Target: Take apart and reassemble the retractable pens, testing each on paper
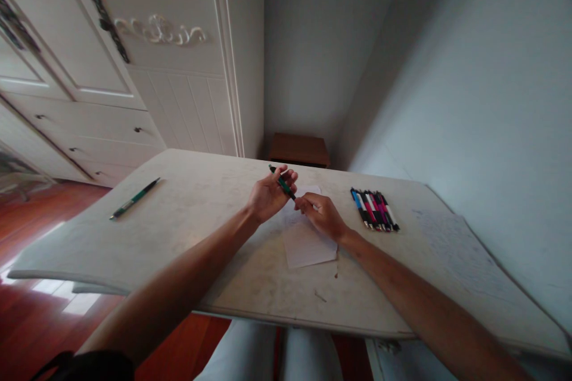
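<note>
Fingers (304, 203) of our right hand (326, 215) are pinched on the lower end of the green pen (285, 185), mid-frame; our left hand (265, 197) has its fingers loosely curled round the barrel, probably so it can't wobble. Left palm's up, right knuckles up, arms (196, 262) angling in from the lower corners. Paper (308, 245) lies beneath. Right of centre there's a pen row (374, 208), likely lined up to stay together; a second pen (135, 198) sits alone at left.
</note>
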Motion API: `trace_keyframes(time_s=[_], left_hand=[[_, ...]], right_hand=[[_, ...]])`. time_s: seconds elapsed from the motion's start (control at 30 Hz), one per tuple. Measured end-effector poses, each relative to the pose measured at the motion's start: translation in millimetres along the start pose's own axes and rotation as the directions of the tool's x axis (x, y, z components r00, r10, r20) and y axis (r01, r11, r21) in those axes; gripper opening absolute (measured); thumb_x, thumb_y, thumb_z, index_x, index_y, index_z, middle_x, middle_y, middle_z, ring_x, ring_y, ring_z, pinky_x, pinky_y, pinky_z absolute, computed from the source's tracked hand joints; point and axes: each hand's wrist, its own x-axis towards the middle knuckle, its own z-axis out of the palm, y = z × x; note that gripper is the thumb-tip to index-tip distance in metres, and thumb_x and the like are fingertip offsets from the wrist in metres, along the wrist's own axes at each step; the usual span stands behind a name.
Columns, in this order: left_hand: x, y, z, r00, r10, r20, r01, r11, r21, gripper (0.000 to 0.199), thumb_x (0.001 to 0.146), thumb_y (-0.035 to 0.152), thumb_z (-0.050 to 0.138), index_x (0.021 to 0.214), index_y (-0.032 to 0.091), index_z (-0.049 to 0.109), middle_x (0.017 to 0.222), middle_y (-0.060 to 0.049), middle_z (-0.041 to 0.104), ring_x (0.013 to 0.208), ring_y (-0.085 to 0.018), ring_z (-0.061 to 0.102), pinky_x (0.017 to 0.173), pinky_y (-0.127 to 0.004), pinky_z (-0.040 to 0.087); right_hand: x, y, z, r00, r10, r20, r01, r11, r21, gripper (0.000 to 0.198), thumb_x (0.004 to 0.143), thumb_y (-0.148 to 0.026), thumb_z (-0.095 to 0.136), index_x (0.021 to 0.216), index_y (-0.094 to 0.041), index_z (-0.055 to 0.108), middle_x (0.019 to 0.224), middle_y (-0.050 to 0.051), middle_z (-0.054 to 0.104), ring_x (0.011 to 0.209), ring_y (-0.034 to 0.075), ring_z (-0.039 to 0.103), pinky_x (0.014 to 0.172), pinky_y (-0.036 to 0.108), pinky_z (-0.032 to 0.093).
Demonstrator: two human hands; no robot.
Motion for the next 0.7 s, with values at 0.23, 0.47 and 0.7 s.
trace_keyframes(time_s=[0.23,0.47,0.7], left_hand=[[3,4,-6,0.999,0.049,0.007,-0.048,0.922,0.385,0.014,0.074,0.022,0.076,0.082,0.015,0.067,0.093,-0.005,0.069,0.088,-0.017,0.066,0.074,-0.029,0.053],[8,4,-25,0.965,0.142,0.220,-0.256,0.325,0.910,0.021,0.061,0.022,0.084,0.078,0.015,0.073,0.071,-0.004,0.067,0.060,-0.011,0.058,0.056,-0.020,0.045],[-3,-8,-23,0.904,0.120,0.411,-0.413,-0.010,0.911,0.025,0.067,0.026,0.082,0.091,0.025,0.074,0.076,-0.002,0.068,0.061,-0.014,0.054,0.064,-0.022,0.042]], right_hand=[[6,3,-17,0.942,0.116,-0.314,-0.121,0.993,0.004,0.051,0.093,-0.061,0.042,0.068,-0.019,0.059,0.061,0.000,0.054,0.058,0.014,0.051,0.059,0.026,0.038],[12,19,-30,0.922,0.164,-0.350,-0.167,0.986,0.021,0.054,0.085,-0.068,0.050,0.063,-0.019,0.057,0.056,-0.002,0.050,0.055,0.013,0.045,0.056,0.026,0.035],[7,10,-19,0.955,0.125,-0.269,-0.129,0.992,0.003,0.054,0.087,-0.064,0.051,0.059,-0.018,0.058,0.053,-0.002,0.049,0.053,0.012,0.046,0.056,0.026,0.033]])
